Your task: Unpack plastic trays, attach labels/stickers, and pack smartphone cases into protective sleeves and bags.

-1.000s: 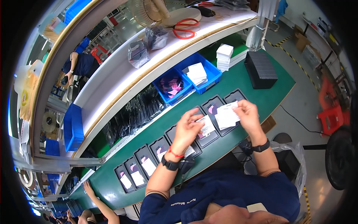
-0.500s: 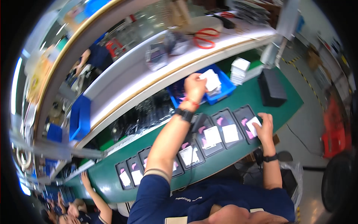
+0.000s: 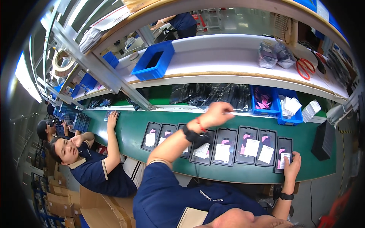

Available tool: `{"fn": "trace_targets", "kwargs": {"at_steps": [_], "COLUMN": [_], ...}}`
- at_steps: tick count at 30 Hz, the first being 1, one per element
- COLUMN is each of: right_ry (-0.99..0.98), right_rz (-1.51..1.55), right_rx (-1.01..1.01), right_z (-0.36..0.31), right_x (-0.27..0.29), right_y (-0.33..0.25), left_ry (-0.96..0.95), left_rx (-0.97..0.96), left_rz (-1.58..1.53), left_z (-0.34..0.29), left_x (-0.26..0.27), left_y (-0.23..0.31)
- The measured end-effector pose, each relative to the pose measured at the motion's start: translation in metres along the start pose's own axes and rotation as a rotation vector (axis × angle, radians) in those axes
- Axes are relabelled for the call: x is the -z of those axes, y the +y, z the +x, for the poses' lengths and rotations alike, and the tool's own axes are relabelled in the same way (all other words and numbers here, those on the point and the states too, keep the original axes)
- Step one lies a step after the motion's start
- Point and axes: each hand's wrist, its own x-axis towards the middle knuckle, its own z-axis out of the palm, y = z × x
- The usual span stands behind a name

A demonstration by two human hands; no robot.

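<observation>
My left hand (image 3: 218, 114) is raised over the far side of the row of trays, fingers curled together and slightly blurred; whether anything small is between the fingertips is hard to see. My right hand (image 3: 292, 166) is at the rightmost black tray (image 3: 284, 143), its thumb side on a white card (image 3: 282, 161) that lies in the tray over a pink piece. Several more black trays form a row to the left, such as one holding a white card (image 3: 222, 153). A dark hand-held device on a cord (image 3: 202, 139) is partly hidden by my left wrist.
Behind the trays sit a blue bin of pink pieces (image 3: 262, 111) and a blue bin of white cards (image 3: 288, 118). A white card stack (image 3: 311, 110) and a black block (image 3: 323, 141) stand at right. A shelf (image 3: 224, 60) spans above. A co-worker's hand (image 3: 112, 118) touches the table at left.
My left hand has left the bin of white cards and moved left over the trays. The right hand's card now lies in the rightmost tray. The view has swung left.
</observation>
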Motion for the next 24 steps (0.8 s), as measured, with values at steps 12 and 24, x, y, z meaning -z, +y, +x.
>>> {"fn": "trace_targets", "kwargs": {"at_steps": [12,24], "right_ry": [-0.282,-0.524], "right_rz": [0.197,0.009], "right_rx": [0.641,1.104], "right_z": [0.027,0.068], "right_x": [-0.002,-0.2], "right_y": [-0.23,-0.417], "left_ry": [-0.117,0.167], "left_rx": [0.355,0.041], "left_rz": [0.644,0.483], "left_z": [-0.037,-0.134], "left_x": [0.143,0.194], "left_y": [-0.206,-0.154]}}
